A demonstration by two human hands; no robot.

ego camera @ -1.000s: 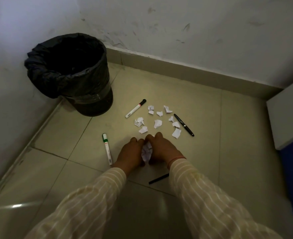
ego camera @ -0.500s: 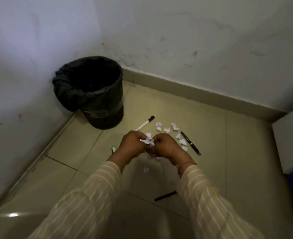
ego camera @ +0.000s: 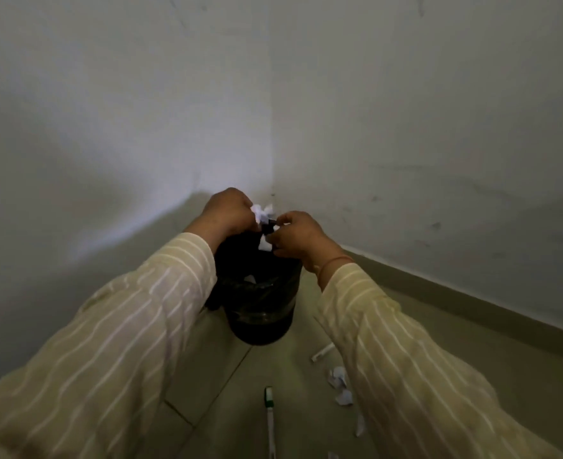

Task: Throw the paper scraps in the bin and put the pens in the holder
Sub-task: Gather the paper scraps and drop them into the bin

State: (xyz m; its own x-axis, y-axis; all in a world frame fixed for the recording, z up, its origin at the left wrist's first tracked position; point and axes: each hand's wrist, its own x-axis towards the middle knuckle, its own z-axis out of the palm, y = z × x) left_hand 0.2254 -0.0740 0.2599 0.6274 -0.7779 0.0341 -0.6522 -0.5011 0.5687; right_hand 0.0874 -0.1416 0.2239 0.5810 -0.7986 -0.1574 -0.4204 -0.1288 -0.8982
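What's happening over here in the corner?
A person is clearing up. Both hands, the left hand and the right hand, hold crumpled paper scraps above the black-lined bin in the corner. More loose scraps and a green-capped marker lie on the tiled floor. No pen holder is in view.
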